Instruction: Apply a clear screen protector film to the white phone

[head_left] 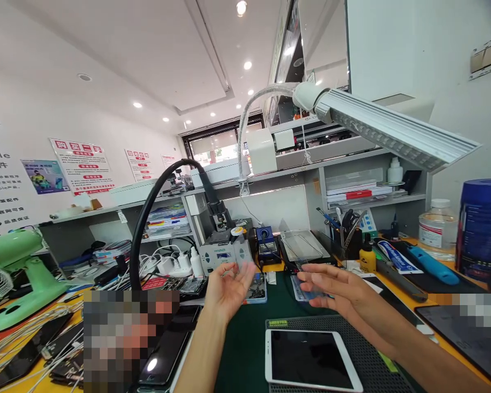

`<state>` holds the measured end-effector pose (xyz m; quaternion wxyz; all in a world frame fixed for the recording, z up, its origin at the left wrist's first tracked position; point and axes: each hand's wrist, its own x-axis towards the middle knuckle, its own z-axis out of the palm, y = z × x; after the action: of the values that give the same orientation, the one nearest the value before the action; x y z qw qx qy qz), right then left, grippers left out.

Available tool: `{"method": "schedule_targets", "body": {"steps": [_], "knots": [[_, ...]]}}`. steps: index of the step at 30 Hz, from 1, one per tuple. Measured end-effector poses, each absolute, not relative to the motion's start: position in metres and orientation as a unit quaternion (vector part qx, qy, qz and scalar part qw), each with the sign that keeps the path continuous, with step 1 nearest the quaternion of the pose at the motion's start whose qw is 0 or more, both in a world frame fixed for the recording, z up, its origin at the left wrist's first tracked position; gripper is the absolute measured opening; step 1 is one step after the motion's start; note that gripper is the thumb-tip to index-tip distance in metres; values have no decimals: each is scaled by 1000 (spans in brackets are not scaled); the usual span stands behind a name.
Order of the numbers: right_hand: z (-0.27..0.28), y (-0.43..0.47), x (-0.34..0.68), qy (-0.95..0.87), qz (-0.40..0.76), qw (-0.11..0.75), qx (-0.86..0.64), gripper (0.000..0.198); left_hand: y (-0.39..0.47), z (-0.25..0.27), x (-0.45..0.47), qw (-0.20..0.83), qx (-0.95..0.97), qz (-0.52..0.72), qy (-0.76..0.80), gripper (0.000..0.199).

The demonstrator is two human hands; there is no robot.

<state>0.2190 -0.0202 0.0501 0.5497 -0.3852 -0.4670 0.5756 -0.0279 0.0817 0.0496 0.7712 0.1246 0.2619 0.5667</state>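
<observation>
Both my hands are raised over the workbench with nothing in them. My left hand (230,289) is open, palm turned inward and fingers apart, in front of the grey soldering station (220,256). My right hand (337,292) is open too, its fingers stretched to the left above the far part of the black perforated mat (368,349). Below and between them lies a white-framed tablet (311,360), flat on the mat with a dark screen. Neither hand touches it.
Black phones (169,346) lie left of my left forearm. A green fan (28,267) and tangled white cables stand further left. A lamp (393,128) hangs overhead. Bottles, a blue tool (431,265) and a large blue container (480,234) line the right side.
</observation>
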Motion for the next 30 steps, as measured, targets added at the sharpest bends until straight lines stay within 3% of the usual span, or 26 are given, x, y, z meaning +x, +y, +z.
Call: {"method": "schedule_targets", "body": {"steps": [11,30], "knots": [[45,-17,217,-454,582,553,-387,37,90,42,-15,814,133,541,164,13],[42,-19,200,-444,584,521,-437,46,76,26,-1,839,108,506,167,10]]}}
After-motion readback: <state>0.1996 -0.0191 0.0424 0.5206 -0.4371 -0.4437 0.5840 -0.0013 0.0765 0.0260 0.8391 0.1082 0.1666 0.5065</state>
